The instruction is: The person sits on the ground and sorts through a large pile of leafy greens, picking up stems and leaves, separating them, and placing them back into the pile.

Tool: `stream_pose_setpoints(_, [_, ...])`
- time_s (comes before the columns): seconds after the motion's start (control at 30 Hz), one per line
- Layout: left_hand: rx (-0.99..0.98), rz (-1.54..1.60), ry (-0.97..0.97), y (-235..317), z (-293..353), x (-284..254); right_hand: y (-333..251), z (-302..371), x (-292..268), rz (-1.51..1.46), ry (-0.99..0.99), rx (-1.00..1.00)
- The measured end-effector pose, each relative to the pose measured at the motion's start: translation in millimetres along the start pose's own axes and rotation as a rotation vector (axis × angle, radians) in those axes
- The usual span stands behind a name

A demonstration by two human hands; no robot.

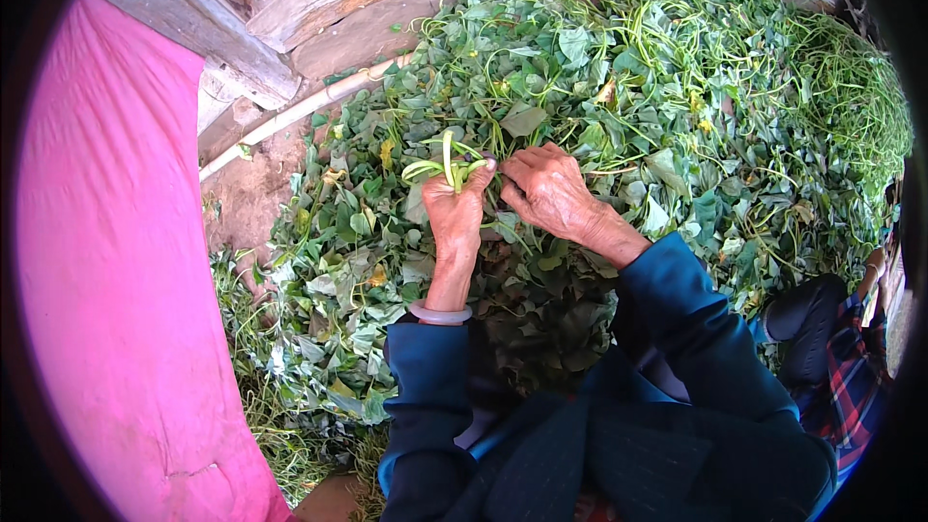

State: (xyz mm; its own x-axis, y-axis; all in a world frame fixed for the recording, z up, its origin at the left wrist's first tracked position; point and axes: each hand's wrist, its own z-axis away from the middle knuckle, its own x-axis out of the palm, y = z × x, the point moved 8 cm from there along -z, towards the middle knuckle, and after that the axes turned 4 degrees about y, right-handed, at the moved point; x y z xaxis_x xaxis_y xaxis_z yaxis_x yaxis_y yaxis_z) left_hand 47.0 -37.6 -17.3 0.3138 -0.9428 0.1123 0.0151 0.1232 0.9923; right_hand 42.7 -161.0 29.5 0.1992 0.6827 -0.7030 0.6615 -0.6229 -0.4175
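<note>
My left hand (454, 211) is closed around a small bunch of pale green stems (445, 166) that stick up above the fist. A pale bangle (440, 313) circles that wrist. My right hand (549, 190) is beside it, fingers curled and pinching at the stems and leaves just right of the bunch. Both hands hover over a big heap of green leafy vines (619, 106) that fills the middle and right. Dark blue sleeves (677, 319) cover both forearms.
A large pink sack or cloth (116, 290) fills the left side. A pale pipe (300, 111) and weathered wooden planks (251, 10) run along the far edge. Bare dirt (246, 188) shows beside the heap. Another person's plaid sleeve (855, 367) is at the right.
</note>
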Motion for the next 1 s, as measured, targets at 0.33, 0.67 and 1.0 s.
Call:
stream_pose_setpoints(0.33, [-0.148,0.418,-0.005,7.8,-24.2,-37.8,64.4,-4.1,-24.3,0.002,0.159,0.298])
stream_pose_setpoints(0.67, [-0.294,0.518,-0.483,14.4,-1.1,-2.2,7.9,-6.3,9.5,-0.773,-0.236,0.235])
stream_pose_setpoints(1.0, [-0.278,0.488,-0.392,13.2,-4.9,-12.9,8.2,-6.1,2.3,-0.479,-0.325,0.029])
